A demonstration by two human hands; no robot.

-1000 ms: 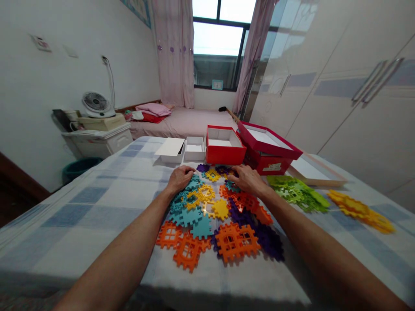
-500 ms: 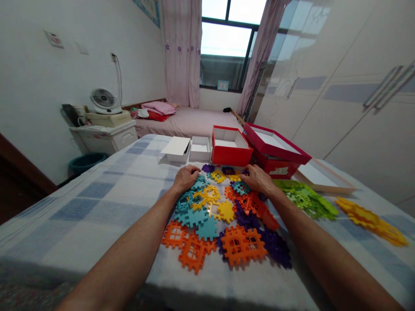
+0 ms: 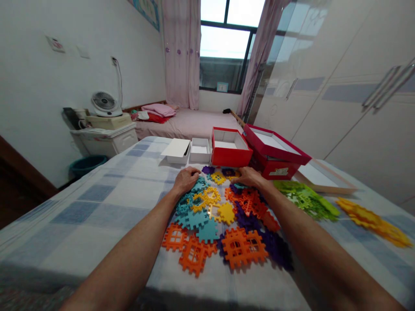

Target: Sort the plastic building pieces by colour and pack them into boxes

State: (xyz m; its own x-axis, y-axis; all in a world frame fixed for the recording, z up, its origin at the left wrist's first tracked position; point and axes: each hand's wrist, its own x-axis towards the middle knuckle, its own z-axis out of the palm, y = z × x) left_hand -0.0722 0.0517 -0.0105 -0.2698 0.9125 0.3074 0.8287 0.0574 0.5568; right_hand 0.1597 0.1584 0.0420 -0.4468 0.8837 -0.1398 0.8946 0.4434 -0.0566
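Note:
Interlocking plastic building pieces with notched edges lie in a loose pile on the checked cloth. My left hand (image 3: 187, 179) rests at the pile's far left edge, fingers loosely bent, beside the teal pieces (image 3: 198, 184). My right hand (image 3: 250, 177) reaches over the far right part, its fingers stretched leftward by a yellow window piece (image 3: 231, 173); its palm partly covers a teal piece (image 3: 239, 186). Between the hands lies another yellow window piece (image 3: 218, 177). Orange pieces (image 3: 244, 247), purple pieces (image 3: 276, 248) and a yellow gear-edged piece (image 3: 226, 213) are nearer me.
Behind the pile stand a lidded white box (image 3: 177, 149), a small white box (image 3: 200, 150), a red box (image 3: 232, 154) and a dark red box (image 3: 270, 166) with its lid askew. Green pieces (image 3: 306, 199), yellow pieces (image 3: 372, 220) and a shallow tray (image 3: 327, 177) are at right.
My right hand has shifted left, covering more of the teal piece and coming closer to the yellow window piece. My left hand stays about where it was.

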